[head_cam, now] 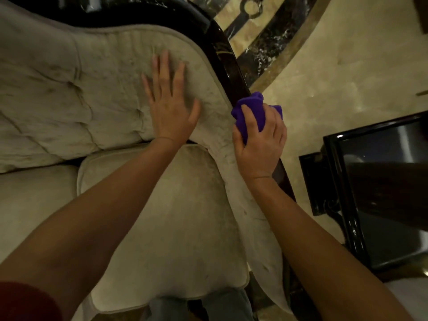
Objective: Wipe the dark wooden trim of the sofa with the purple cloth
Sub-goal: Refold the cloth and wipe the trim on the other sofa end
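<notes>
Right hand [259,144] fingers clenched around purple cloth [253,110] on dark wooden trim [228,63]; left hand [170,105] fingers spread flat on upholstery [111,72].

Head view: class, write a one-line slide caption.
Right hand presses purple cloth on dark wooden trim; left hand braces.

Single head-worn view, steeply downward and close over the sofa [162,205] arm and floor [347,89].
</notes>
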